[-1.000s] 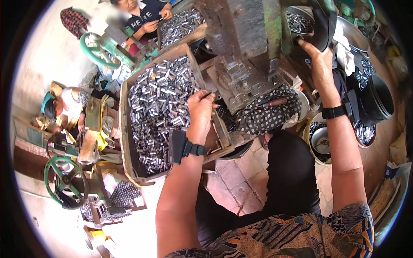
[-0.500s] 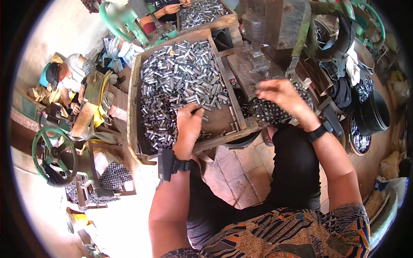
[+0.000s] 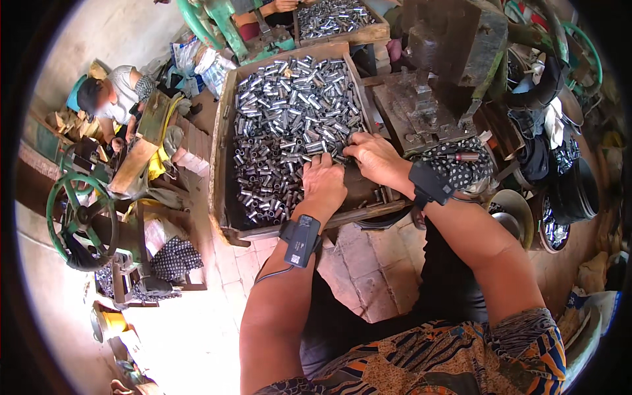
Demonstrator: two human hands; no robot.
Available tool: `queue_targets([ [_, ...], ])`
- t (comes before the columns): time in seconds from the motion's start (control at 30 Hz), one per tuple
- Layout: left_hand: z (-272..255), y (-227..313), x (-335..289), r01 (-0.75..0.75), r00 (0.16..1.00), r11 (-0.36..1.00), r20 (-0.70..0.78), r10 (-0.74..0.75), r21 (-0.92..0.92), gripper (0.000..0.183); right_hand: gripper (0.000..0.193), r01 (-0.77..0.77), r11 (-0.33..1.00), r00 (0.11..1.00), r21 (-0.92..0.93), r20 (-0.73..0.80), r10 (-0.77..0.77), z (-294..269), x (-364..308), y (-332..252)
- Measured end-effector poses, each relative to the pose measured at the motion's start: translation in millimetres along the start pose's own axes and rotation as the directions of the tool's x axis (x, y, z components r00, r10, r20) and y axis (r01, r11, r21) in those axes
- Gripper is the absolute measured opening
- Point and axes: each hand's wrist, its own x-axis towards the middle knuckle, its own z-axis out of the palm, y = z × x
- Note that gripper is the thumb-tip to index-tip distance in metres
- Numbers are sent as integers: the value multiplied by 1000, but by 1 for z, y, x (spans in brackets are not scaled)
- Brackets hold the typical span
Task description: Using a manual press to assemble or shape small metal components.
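A wooden tray (image 3: 220, 164) in front of me holds a heap of short metal tubes (image 3: 289, 99), shiny at the far side and darker nearer me. My left hand (image 3: 324, 183) lies over the near right part of the heap, its fingers curled down among the tubes. Close beside it, my right hand (image 3: 378, 160) reaches over the tray's right wall with its fingers drawn together at the heap's edge. Whatever either hand grips is hidden by the fingers. A few tubes lie apart in the tray's near right corner.
A dark metal press (image 3: 421, 99) stands right of the tray. A screwdriver (image 3: 466, 157) lies on polka-dot cloth (image 3: 454, 172) beside it. Black buckets (image 3: 573, 191) stand farther right. At left are a green handwheel (image 3: 82, 220) and a seated person (image 3: 118, 99). Another tray (image 3: 378, 31) stands beyond.
My right hand has swung left from the press to the tray, beside my left hand. My left hand has shifted slightly right. The whole view has turned a little.
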Motion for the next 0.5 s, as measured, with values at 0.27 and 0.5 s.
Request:
queue_targets([
  [0.27,-5,-2,1,-126,992,990,22,125,60,26,18,56,994,998,-94,33,-53,6,2,6],
  [0.5,-3,-4,-3,-121,992,992,30,120,26,26,18,45,999,999,-1,24,-45,-1,-3,2],
])
